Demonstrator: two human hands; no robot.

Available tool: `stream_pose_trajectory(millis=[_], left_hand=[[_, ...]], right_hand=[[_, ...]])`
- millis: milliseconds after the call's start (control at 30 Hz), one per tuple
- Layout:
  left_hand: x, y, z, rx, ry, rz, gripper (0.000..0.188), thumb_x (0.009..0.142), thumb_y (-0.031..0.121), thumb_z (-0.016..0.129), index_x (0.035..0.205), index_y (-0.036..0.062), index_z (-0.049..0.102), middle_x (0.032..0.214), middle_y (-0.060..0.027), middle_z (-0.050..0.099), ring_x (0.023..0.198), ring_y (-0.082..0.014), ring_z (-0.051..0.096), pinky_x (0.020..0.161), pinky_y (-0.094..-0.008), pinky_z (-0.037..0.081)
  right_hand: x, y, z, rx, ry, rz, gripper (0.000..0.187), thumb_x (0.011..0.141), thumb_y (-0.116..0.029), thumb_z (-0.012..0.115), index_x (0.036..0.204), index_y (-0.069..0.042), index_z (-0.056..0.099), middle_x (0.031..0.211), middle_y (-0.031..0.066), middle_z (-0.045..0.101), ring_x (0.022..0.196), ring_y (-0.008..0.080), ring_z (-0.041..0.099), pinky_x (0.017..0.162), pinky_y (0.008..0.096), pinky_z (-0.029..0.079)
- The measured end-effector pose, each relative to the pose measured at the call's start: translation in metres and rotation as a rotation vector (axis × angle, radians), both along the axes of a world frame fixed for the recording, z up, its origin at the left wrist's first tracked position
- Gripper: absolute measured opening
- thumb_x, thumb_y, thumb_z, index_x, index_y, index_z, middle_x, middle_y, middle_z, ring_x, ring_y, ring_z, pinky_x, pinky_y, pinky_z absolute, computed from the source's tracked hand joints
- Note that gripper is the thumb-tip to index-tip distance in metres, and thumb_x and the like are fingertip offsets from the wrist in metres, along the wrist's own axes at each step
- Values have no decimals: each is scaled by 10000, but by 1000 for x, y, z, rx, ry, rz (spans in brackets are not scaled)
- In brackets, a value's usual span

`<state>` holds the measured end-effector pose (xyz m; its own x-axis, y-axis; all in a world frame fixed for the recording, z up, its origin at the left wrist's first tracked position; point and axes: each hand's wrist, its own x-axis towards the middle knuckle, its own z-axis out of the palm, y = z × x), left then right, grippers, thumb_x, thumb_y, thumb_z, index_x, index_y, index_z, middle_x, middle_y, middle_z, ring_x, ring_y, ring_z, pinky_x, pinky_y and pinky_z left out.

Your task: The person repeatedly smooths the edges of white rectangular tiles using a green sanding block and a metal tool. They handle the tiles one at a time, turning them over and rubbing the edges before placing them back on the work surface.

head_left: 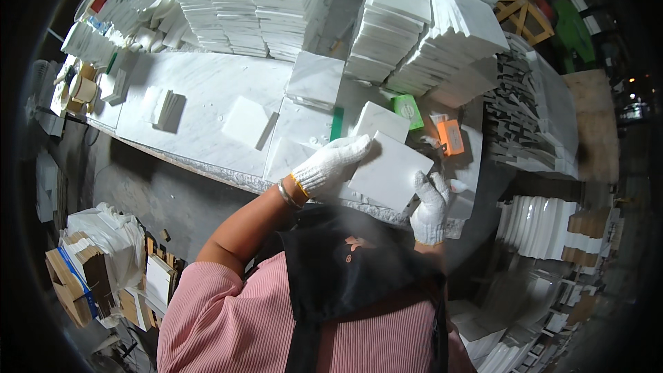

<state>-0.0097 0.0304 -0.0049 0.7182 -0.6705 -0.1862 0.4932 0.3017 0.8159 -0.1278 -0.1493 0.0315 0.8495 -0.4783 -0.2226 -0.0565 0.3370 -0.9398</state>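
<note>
Head view, looking down: a person's two hands in white knitted work gloves hold one flat, square, smooth white marble tile [390,169] just above the near edge of a white, grey-veined marble tabletop [207,90]. The left hand [331,164] lies over the tile's upper left edge with its fingers [356,145] curled onto it, while the right hand [429,206] grips the lower right corner, fingers closed on the edge. Behind them stand tall stacks of similar white tiles [262,0], a small green box [407,109] and an orange box [450,136]; the tile's underside is hidden, and haze blurs the dark apron [352,262] below.
</note>
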Motion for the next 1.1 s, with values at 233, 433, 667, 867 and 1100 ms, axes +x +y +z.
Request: stream_pose_trajectory(millis=[233, 433, 667, 867, 1100], left_hand=[[-1, 25, -8, -20, 168, -308, 404, 950, 370, 663, 1222, 73, 632, 1076, -31, 676, 883, -110, 619, 755, -290, 521], [12, 30, -1, -407, 623, -115, 428, 967, 302, 633, 1237, -27, 604, 1041, -65, 662, 918, -149, 639, 873, -307, 526], [45, 14, 10, -102, 274, -338, 586, 1006, 464, 533, 1302, -38, 590, 1280, -121, 641, 953, -142, 619, 966, -317, 479], [72, 10, 37, 280, -536, -548, 380, 884, 357, 736, 1051, 16, 721, 956, -39, 683, 908, -140, 604, 818, -300, 475], [46, 18, 23, 243, -185, -183, 318, 910, 293, 703, 1033, 0, 712, 881, -50, 686, 789, -126, 590, 733, -272, 464]], right_hand=[[4, -26, -11, 17, -50, -4, 301, 934, -72, 646, 1218, 25, 621, 1120, 50, 634, 1012, 134, 597, 932, 287, 472], [16, -17, -15, 180, -67, 21, 331, 926, -44, 628, 1251, 10, 587, 1149, 78, 650, 1033, 156, 627, 922, 296, 504], [21, -20, -7, -125, 28, 147, 382, 967, -123, 606, 1298, 61, 557, 1188, 92, 639, 1065, 165, 614, 955, 285, 474], [32, -14, -6, -74, 111, 213, 320, 927, -107, 669, 1203, 50, 628, 1019, 25, 672, 904, 84, 603, 817, 228, 484], [7, -29, -11, 68, 115, 284, 517, 880, -24, 654, 1365, 67, 499, 1174, 103, 656, 989, 162, 661, 908, 258, 531]])
